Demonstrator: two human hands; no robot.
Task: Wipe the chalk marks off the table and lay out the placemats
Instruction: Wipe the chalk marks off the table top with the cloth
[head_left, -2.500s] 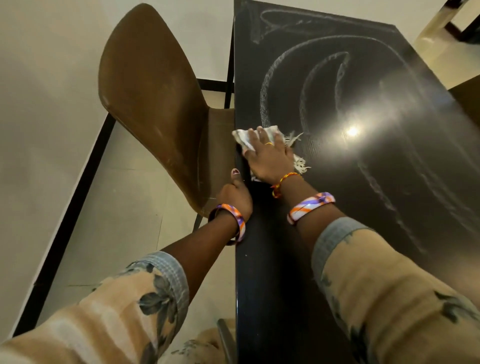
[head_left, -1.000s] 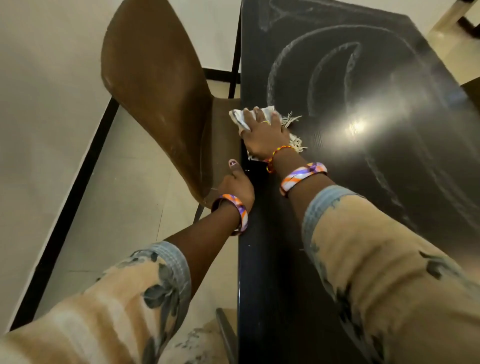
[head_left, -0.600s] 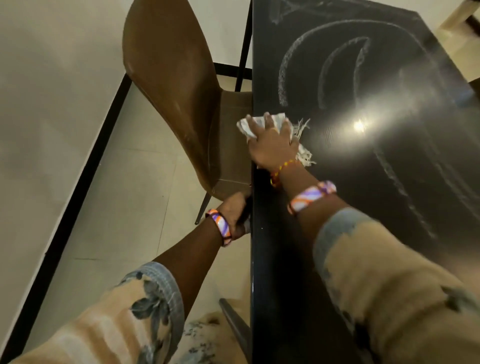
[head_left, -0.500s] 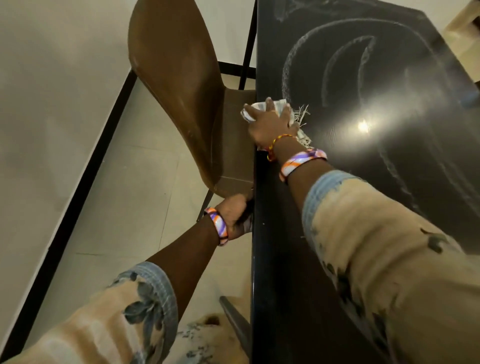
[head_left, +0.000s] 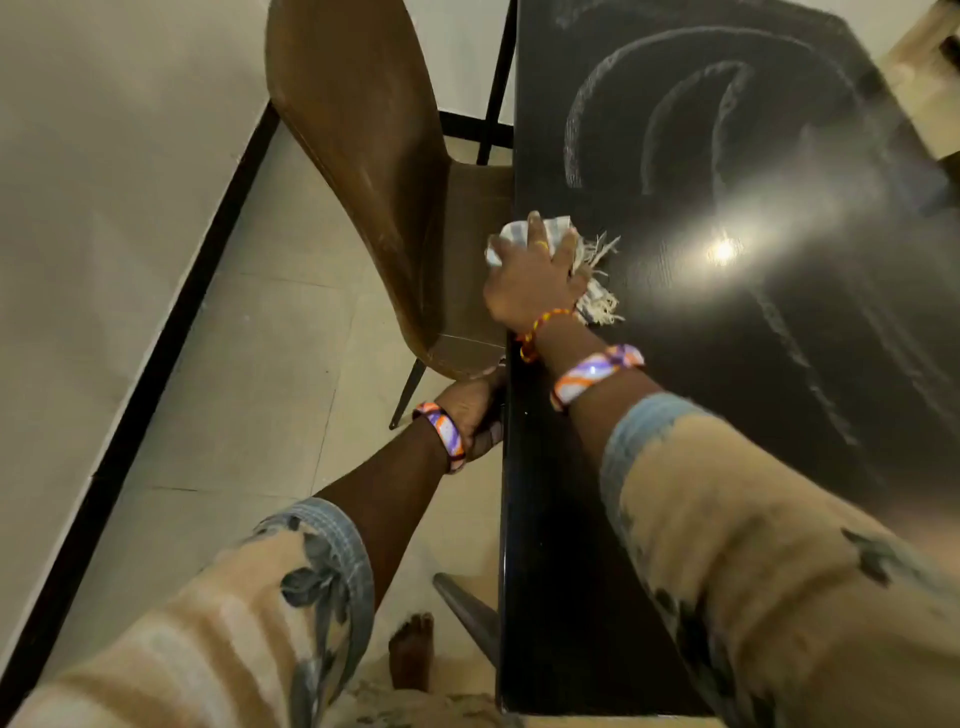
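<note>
**Cloth at the table's left edge**

My right hand (head_left: 535, 283) presses flat, fingers spread, on the fringed cloth (head_left: 597, 299) at the black table (head_left: 571, 519) edge. Chalk marks (head_left: 675, 104) curve beyond my fingertips. My left hand (head_left: 475, 408) grips the table's edge below, just beside the brown chair (head_left: 363, 156).

The long black shiny surface (head_left: 675, 415) has big curved white chalk marks (head_left: 644, 114) drawn on its top. A bright spot of light (head_left: 722, 251) shines on it. A small white cloth with frayed threads (head_left: 597, 260) lies flat on the surface, right at its left edge, just below the chalk curves. The surface stands on a pale tiled floor (head_left: 249, 364). A brown chair with a curved back (head_left: 363, 156) stands on the floor too, its seat tucked against the surface's left side.
</note>
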